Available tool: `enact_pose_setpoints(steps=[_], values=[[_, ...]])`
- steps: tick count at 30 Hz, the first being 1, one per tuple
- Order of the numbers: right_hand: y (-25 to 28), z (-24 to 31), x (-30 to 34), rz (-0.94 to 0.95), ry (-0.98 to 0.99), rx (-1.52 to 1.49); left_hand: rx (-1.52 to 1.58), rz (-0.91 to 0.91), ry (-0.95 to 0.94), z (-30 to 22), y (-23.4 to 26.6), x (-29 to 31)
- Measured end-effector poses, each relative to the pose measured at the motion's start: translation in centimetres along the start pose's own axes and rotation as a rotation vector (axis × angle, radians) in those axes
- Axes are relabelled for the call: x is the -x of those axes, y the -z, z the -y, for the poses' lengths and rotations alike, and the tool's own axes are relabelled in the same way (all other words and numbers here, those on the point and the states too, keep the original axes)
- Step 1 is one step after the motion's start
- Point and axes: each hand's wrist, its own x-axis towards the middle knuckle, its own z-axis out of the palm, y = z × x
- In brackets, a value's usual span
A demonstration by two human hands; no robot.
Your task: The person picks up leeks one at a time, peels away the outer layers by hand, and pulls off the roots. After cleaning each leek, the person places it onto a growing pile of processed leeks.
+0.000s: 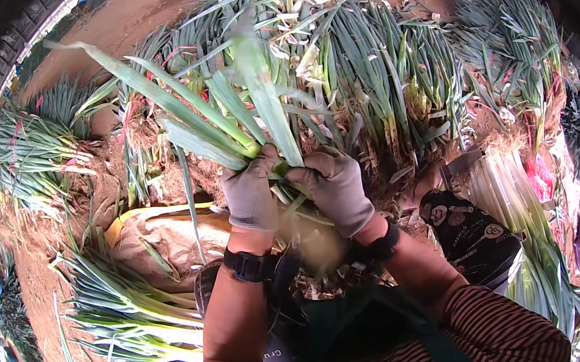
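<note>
Both my hands wear pale grey gloves and meet at the middle of the view. My left hand (251, 192) is closed round a large green onion (216, 121), whose long leaves fan out up and to the left. Beside it, my right hand (335, 186) pinches a broad leaf (265, 93) of the same plant between thumb and fingers. That leaf's upper end is smeared by motion. Below the hands, the root end is a pale blur over my lap. My palms hide the middle of the stalk.
Ahead lies a wide heap of untrimmed green onions (369, 60) with roots and loose leaves. Tied bundles (37, 152) lie at the left. By my left side are a brown and yellow sack (165, 234) and more green onions (126, 298). Pale-stemmed onions (500, 190) lie stacked at my right.
</note>
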Motion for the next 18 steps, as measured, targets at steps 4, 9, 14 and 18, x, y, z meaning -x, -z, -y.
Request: enact_pose_setpoints(steps=[4,9,14,18], values=[[0.2,-0.6,1.3,-0.059,0.013,-0.024,0.404,-0.15,0.301,1.2,-1.3,0.3],[3.5,-1.0,5.6,-0.048,-0.403,-0.388,0.571,-0.321,0.708,-1.0,0.1,-2.0],[11.0,-7.9,7.8,0.09,-0.512,0.275,0.493,-0.249,0.624,-1.1,2.1,-2.3],[11.6,-5.7,5.5,0.285,-0.36,0.472,0.412,-0.15,0.536,-2.3,1.4,-2.0]])
